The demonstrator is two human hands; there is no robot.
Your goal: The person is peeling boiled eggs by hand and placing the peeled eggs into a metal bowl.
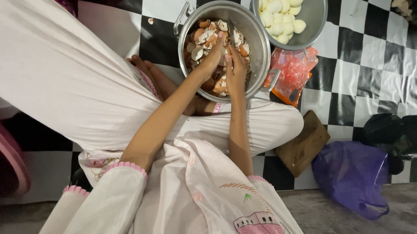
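- Both my hands are down in the pot (260,42), right over the shells (202,36)
- My left hand (211,58) has fingers curled narrow around something pale; I can't tell what
- My right hand (235,67) sits just beside it, fingers bent in on the same spot, touching the left
- The pot stands on the checkered floor (363,69) by my crossed legs
- The bowl (318,14) of peeled eggs (280,12) touches the pot's far rim
- Board (302,144) and purple bag (351,176) lie to my right
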